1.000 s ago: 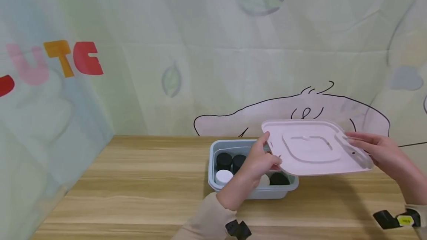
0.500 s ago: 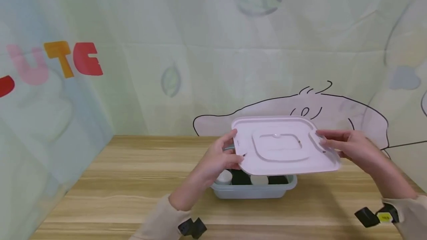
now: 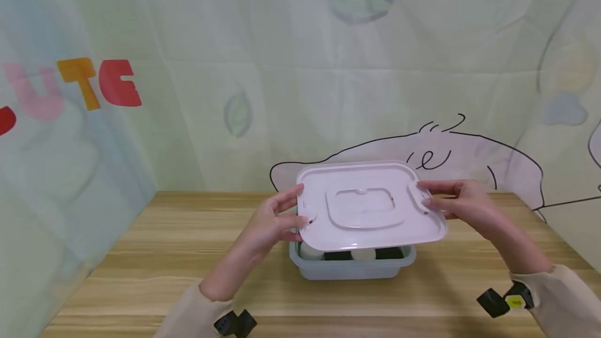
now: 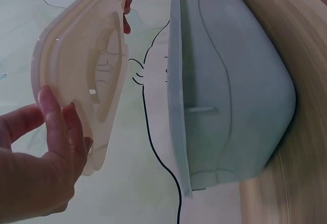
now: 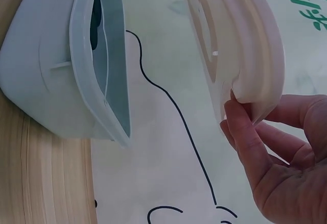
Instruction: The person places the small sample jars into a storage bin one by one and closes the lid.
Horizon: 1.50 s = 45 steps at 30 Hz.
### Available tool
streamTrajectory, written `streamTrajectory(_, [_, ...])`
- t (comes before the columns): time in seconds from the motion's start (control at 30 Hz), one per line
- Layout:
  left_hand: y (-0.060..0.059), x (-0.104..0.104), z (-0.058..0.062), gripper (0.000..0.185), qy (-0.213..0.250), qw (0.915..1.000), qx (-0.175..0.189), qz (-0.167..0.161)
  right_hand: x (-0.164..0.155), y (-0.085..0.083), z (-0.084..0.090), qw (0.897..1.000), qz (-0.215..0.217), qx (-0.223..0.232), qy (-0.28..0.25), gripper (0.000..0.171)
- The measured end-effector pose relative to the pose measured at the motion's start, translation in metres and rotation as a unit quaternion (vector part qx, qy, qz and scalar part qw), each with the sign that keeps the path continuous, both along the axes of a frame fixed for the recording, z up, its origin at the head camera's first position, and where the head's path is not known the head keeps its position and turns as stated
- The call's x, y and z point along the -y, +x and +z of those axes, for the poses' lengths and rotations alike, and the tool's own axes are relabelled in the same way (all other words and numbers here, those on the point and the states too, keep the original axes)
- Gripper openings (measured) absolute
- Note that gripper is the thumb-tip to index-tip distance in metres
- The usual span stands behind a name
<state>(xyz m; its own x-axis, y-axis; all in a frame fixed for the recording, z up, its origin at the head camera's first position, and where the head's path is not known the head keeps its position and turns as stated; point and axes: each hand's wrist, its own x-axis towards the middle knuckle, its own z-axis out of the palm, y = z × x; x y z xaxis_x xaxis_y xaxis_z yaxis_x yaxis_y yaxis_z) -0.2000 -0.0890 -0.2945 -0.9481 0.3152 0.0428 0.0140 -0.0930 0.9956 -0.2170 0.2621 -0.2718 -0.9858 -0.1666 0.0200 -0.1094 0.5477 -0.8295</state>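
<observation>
A white plastic lid (image 3: 366,207) is held up between both hands, tilted over a pale blue storage box (image 3: 352,270). My left hand (image 3: 269,223) pinches its left short edge, with the thumb on the top face. At the opposite edge my right hand (image 3: 462,202) grips the lid near its corner. Both wrist views show a gap between the lid (image 4: 76,66) and the rim of the box (image 5: 97,81). White-topped (image 3: 363,253) and black-topped round items show at the box's front; the lid hides the others.
The box stands on a wood-grain table (image 3: 211,254) near its back edge. Behind it hangs a printed cloth (image 3: 197,119) with cartoon drawings and coloured letters. Bare wood extends to the left and right of the box.
Both hands have carried the lid leftward, from the right side of the box to above it. The lid now covers most of the box's opening in the head view.
</observation>
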Motion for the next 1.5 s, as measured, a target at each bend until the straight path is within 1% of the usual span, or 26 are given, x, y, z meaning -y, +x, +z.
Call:
streamTrajectory(0.17, [0.0,0.005,-0.001,0.064,-0.005,0.9999,0.0,0.009,0.006,0.0,-0.001,1.0,0.008,-0.002,-0.009,0.056])
streamTrajectory(0.23, [0.0,0.008,-0.001,0.066,-0.006,0.9998,-0.004,0.017,0.008,0.0,-0.001,1.0,0.01,-0.011,-0.009,0.055])
streamTrajectory(0.3, [-0.001,0.011,-0.002,0.068,-0.005,0.9996,-0.009,0.028,0.009,0.001,-0.002,1.0,0.01,-0.027,-0.009,0.056])
streamTrajectory(0.4, [-0.002,0.014,-0.003,0.07,0.001,0.9986,-0.013,0.05,0.011,0.002,-0.003,0.998,0.011,-0.065,-0.019,0.064])
streamTrajectory(0.47, [-0.004,0.014,-0.004,0.067,0.002,0.9978,-0.019,0.063,0.012,0.003,-0.003,0.996,0.004,-0.087,-0.03,0.071])
streamTrajectory(0.53, [-0.005,0.014,-0.005,0.062,-0.003,0.9966,-0.024,0.079,0.014,0.005,-0.001,0.994,-0.011,-0.095,-0.044,0.074])
streamTrajectory(0.7, [-0.006,0.011,-0.006,0.049,-0.024,0.99,-0.045,0.132,0.018,0.008,0.003,0.993,-0.06,-0.082,-0.055,0.06])
streamTrajectory(0.83, [-0.005,0.01,-0.007,0.042,-0.057,0.983,-0.069,0.16,0.02,0.011,0.007,0.989,-0.071,-0.099,-0.082,0.051])
streamTrajectory(0.9, [-0.005,0.01,-0.008,0.038,-0.067,0.9815,-0.071,0.165,0.02,0.013,0.008,0.987,-0.071,-0.111,-0.097,0.042])
streamTrajectory(0.97, [-0.005,0.011,-0.008,0.035,-0.065,0.9822,-0.058,0.166,0.019,0.015,0.008,0.984,-0.066,-0.126,-0.105,0.032])
streamTrajectory(1.03, [-0.005,0.011,-0.008,0.033,-0.051,0.9847,-0.036,0.163,0.018,0.017,0.007,0.982,-0.064,-0.145,-0.1,0.02])
streamTrajectory(1.1, [-0.004,0.012,-0.009,0.035,-0.023,0.9874,-0.007,0.156,0.018,0.017,0.006,0.979,-0.059,-0.169,-0.094,0.012])
streamTrajectory(1.2, [-0.003,0.014,-0.011,0.039,0.019,0.989,0.027,0.144,0.018,0.015,0.002,0.973,-0.045,-0.203,-0.103,0.011])
streamTrajectory(1.3, [-0.002,0.017,-0.012,0.043,0.046,0.9882,0.041,0.14,0.021,0.012,-0.003,0.967,-0.018,-0.224,-0.123,0.016])
streamTrajectory(1.4, [-0.002,0.021,-0.013,0.044,0.048,0.9882,0.043,0.139,0.025,0.011,-0.007,0.964,0.003,-0.232,-0.127,0.017])
streamTrajectory(1.5, [-0.002,0.025,-0.014,0.042,0.026,0.9899,0.041,0.133,0.03,0.011,-0.011,0.965,0.012,-0.237,-0.107,0.016])
